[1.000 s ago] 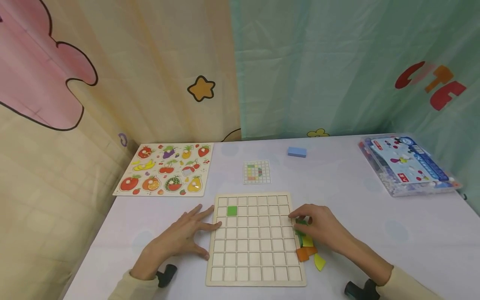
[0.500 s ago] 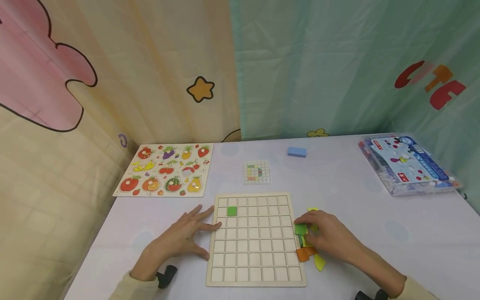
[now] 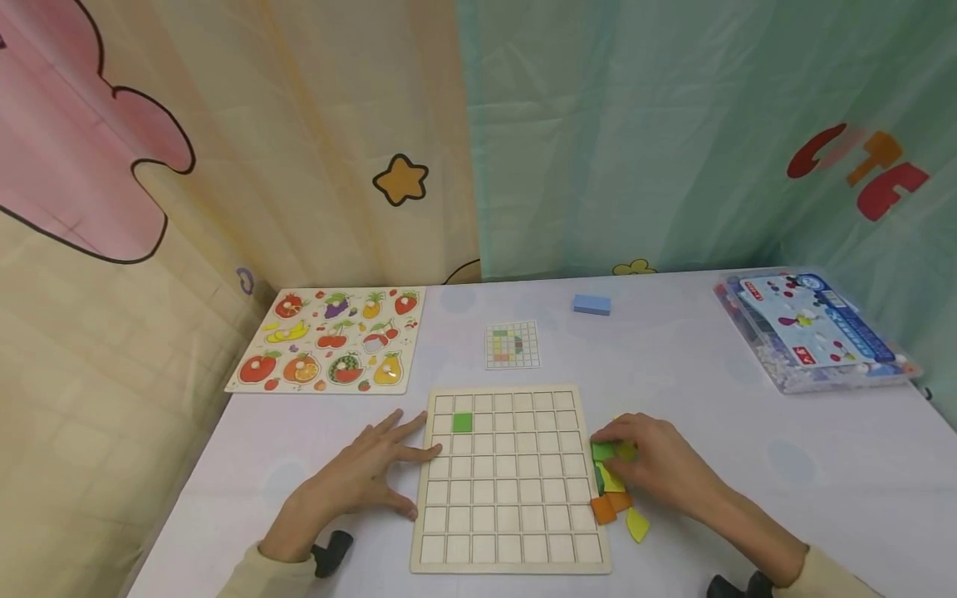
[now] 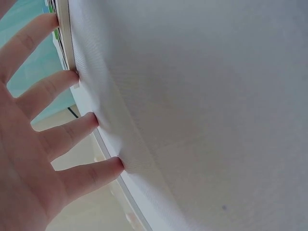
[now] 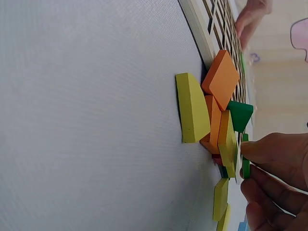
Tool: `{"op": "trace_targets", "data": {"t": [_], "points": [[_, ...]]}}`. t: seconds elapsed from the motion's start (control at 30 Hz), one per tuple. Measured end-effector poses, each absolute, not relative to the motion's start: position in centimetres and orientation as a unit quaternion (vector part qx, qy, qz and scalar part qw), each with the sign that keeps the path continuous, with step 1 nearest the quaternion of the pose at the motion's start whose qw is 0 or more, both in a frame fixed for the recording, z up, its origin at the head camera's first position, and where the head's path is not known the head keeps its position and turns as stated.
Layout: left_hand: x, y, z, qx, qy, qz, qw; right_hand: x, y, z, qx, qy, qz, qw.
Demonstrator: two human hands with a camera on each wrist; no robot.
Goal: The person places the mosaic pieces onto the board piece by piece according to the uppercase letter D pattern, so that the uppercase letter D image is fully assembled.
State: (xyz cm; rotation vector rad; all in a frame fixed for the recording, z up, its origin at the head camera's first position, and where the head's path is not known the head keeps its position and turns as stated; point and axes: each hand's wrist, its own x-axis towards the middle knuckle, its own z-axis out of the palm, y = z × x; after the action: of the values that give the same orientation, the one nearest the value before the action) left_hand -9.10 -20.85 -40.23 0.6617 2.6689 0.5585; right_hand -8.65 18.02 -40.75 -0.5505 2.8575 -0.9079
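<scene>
A wooden grid board [image 3: 511,524] lies on the table with one green square [image 3: 462,423] in its upper left. The left hand [image 3: 364,469] rests at the board's left edge with spread, straight fingers; in the left wrist view some fingertips touch the board's side and others the tablecloth. Beside the board's right edge, the right hand [image 3: 655,462] pinches a green tile [image 5: 246,156] between thumb and fingers. Below and around it lies a small pile: orange tiles [image 5: 221,79], yellow tiles [image 5: 191,110] and a dark green tile [image 5: 240,116]. The hand partly hides the pile in the head view.
A small pattern card [image 3: 512,345] lies behind the board, with a blue block [image 3: 592,305] farther back. At the back left is a fruit puzzle board [image 3: 326,340]. A clear plastic case [image 3: 815,330] sits at the back right. Curtains hang behind the table.
The right hand has drawn slightly right from the board's edge over the pile, and a green tile now shows between its fingers. The left hand stays in place.
</scene>
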Motion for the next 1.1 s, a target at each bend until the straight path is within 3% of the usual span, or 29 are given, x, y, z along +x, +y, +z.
{"op": "trace_targets", "data": {"t": [0.43, 1.1], "points": [[-9.1, -20.9, -40.1, 0.223, 0.939, 0.197, 0.172, -10.5, 15.6, -41.1, -0.209, 0.916, -0.341, 0.033], [-9.1, -20.9, -40.2, 0.224, 0.937, 0.202, 0.177, -13.1, 7.3, -41.2, -0.274, 0.895, -0.352, 0.032]]}}
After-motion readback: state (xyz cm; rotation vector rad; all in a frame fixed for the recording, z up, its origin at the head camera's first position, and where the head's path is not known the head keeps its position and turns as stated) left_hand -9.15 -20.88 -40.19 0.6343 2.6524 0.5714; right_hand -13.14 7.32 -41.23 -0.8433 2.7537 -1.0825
